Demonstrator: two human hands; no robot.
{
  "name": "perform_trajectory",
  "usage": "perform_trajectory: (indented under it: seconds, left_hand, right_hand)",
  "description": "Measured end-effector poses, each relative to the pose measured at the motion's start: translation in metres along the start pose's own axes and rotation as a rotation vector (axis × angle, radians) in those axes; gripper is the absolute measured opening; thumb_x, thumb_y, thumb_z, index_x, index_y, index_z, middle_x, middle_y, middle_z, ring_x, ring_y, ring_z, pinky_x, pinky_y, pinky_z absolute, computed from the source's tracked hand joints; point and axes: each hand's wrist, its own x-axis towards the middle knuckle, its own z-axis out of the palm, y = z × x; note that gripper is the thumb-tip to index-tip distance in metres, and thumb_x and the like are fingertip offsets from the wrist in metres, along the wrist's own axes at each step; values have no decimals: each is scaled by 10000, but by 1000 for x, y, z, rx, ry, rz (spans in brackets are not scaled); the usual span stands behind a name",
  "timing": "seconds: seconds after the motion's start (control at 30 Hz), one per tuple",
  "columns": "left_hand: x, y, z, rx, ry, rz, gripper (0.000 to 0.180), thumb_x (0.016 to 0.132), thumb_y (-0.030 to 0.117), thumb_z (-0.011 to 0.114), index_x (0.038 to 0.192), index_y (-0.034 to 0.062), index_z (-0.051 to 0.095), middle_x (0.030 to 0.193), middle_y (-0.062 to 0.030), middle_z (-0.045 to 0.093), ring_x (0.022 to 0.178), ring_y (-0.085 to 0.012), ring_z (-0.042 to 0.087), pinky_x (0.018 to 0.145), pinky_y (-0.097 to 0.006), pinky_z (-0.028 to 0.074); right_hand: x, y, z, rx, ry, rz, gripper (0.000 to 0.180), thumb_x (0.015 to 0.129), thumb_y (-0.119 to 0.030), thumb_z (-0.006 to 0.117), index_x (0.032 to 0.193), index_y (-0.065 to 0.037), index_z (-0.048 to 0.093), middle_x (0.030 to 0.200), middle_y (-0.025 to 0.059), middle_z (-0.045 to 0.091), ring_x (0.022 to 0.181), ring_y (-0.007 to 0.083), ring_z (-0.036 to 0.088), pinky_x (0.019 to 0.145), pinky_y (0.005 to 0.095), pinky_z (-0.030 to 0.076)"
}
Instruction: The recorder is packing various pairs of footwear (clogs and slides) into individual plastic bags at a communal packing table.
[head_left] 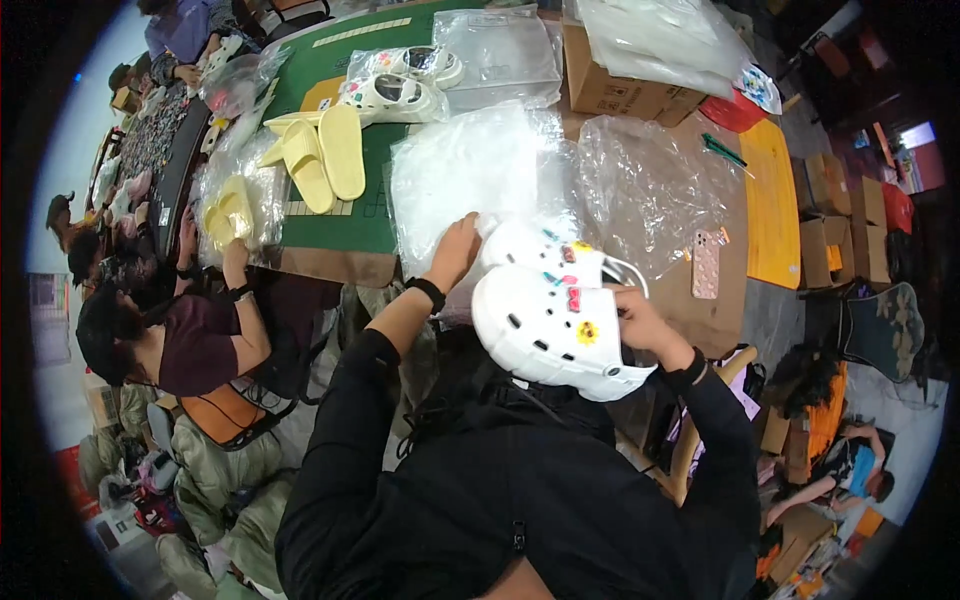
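My right hand point(640, 322) is closed on a pair of white clogs point(545, 335) at their open heel end, fingers reaching inside. Colourful charms dot their uppers, and the toes point left. The second clog point(530, 246) lies behind the nearer one, partly hidden by it. At the front edge of a stack of clear plastic bags point(455, 180), my left hand point(457, 250) pinches the bag film with its fingertips. The clogs are just right of this hand, over the table's near edge.
Yellow slippers point(340, 155) and bagged white clogs point(395, 95) lie on the green mat. A co-worker at left handles bagged yellow slippers point(232, 212). To the right are loose plastic film point(650, 180), a pink phone point(706, 268), green snips point(724, 150) and a cardboard box point(610, 85).
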Motion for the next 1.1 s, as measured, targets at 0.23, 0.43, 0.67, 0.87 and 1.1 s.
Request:
perform_trajectory:
  seconds: [0.23, 0.43, 0.67, 0.87, 1.1]
  left_hand:
    - [12, 20, -3, 419, -426, 200, 655, 762, 229, 591, 1356, 127, 333, 940, -194, 558, 854, -348, 547, 743, -410, 453]
    - [11, -9, 9, 55, -388, 263, 633, 783, 88, 523, 1368, 57, 283, 988, -199, 548, 906, -347, 525, 814, -400, 430]
    - [26, 28, -29, 43, -387, 337, 417, 766, 20, 465, 1179, -15, 515, 1049, -189, 593, 963, -333, 534, 866, -381, 422]
    - [31, 61, -46, 226, -250, 344, 459, 790, 8, 435, 1239, 89, 485, 945, -142, 611, 813, -312, 568, 758, -386, 461]
    - [32, 30, -36, -47, -223, 266, 506, 818, 6, 446, 1312, 91, 379, 869, -202, 575, 810, -328, 561, 742, -395, 464]
  right_hand:
    - [19, 14, 23, -33, -197, -140, 281, 735, 79, 552, 1002, 11, 610, 1014, 160, 621, 901, 256, 602, 764, 318, 460]
    - [30, 38, 27, 47, -271, 125, 262, 747, 83, 539, 993, 18, 597, 1075, 142, 604, 908, 223, 595, 769, 308, 467]
    - [36, 55, 28, -416, -155, -133, 135, 699, -11, 560, 820, 22, 610, 809, 179, 573, 736, 362, 560, 640, 377, 455]
    - [36, 53, 35, -689, -69, -31, 186, 660, -9, 521, 818, -13, 619, 763, 146, 554, 810, 319, 555, 701, 410, 394]
    - [15, 44, 24, -579, -22, -76, 143, 691, -9, 525, 803, 2, 613, 782, 162, 551, 793, 346, 544, 699, 425, 402]
